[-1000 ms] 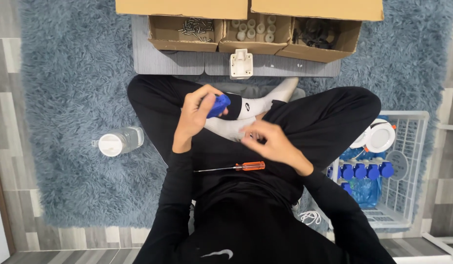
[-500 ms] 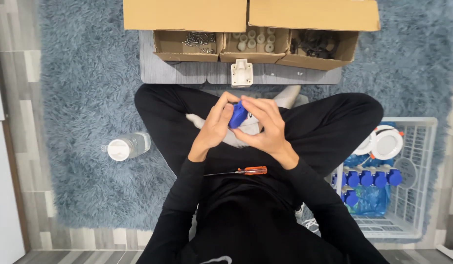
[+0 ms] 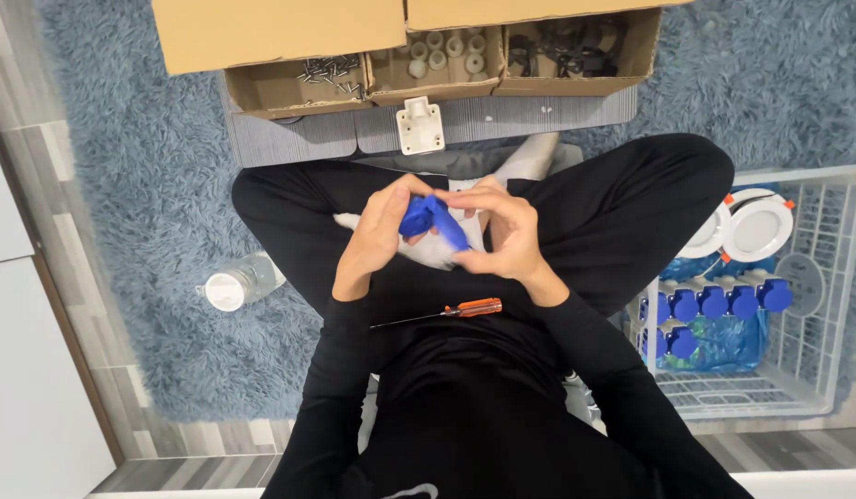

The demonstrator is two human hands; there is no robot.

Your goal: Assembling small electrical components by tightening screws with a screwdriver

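Over lap | left hand (image 3: 377, 231), right hand (image 3: 502, 236) fingers still grasping blue socket (image 3: 431, 218) | hands unmoved

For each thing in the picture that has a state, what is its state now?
Blue part: held by both hands.
Left hand: gripping the blue part.
Right hand: gripping the blue part.
Screwdriver: lying on the lap, untouched.
Cardboard box: open, flaps up.
Clear bottle: on its side on the rug.
White basket: holding blue parts.
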